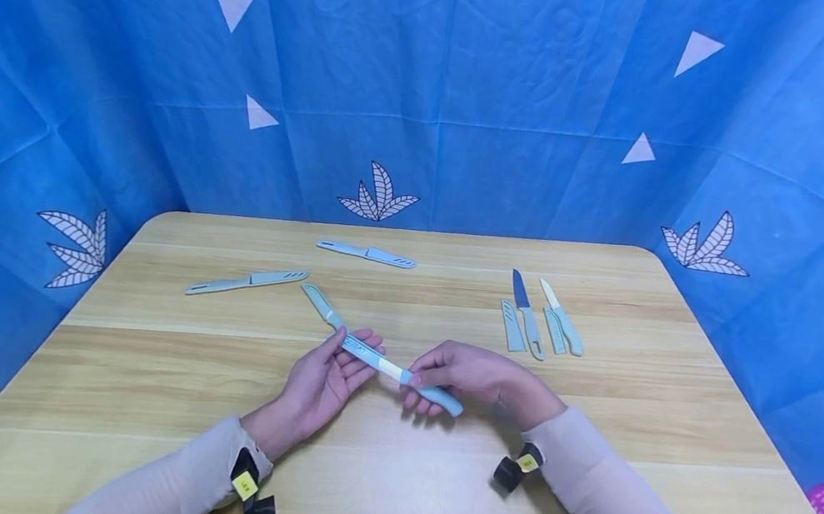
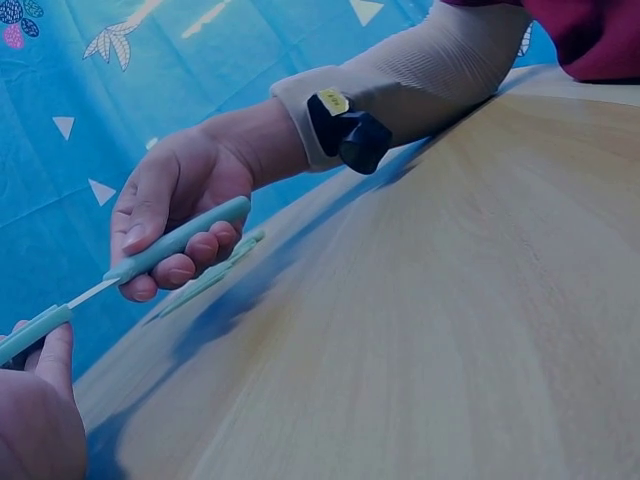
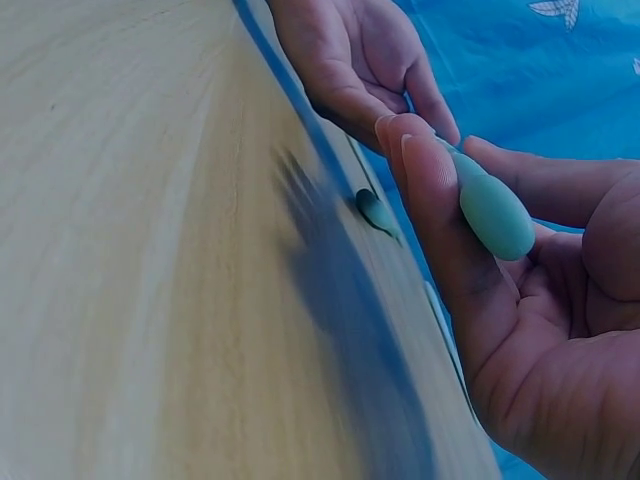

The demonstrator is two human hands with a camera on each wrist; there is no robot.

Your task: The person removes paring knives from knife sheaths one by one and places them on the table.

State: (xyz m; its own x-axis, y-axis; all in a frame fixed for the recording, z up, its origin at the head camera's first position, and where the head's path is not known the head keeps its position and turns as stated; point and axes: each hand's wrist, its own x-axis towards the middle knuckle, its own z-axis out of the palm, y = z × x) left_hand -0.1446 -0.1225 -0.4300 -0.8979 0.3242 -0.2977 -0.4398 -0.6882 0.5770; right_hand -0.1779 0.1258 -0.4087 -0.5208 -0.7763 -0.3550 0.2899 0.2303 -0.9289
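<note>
In the head view my left hand (image 1: 323, 382) holds a light-blue slotted knife sheath (image 1: 360, 351) between thumb and fingers. My right hand (image 1: 471, 374) grips the pale-green handle of a knife (image 1: 442, 398). Part of its white blade shows between handle and sheath, and the tip is inside the sheath. The left wrist view shows my right fingers curled round the handle, with the blade in line with the sheath. Seen end-on in the right wrist view is the knife handle (image 3: 497, 217). Just beyond my left fingertips lies another knife handle (image 1: 318, 302); its far part is hidden.
Two sheathed knives, one at the back (image 1: 367, 254) and one at left (image 1: 247, 282), lie on the wooden table (image 1: 178, 400). At right are a dark-bladed knife (image 1: 529, 315), a white-bladed knife (image 1: 564, 319) and two loose sheaths (image 1: 513, 326). A blue curtain (image 1: 505, 91) hangs behind.
</note>
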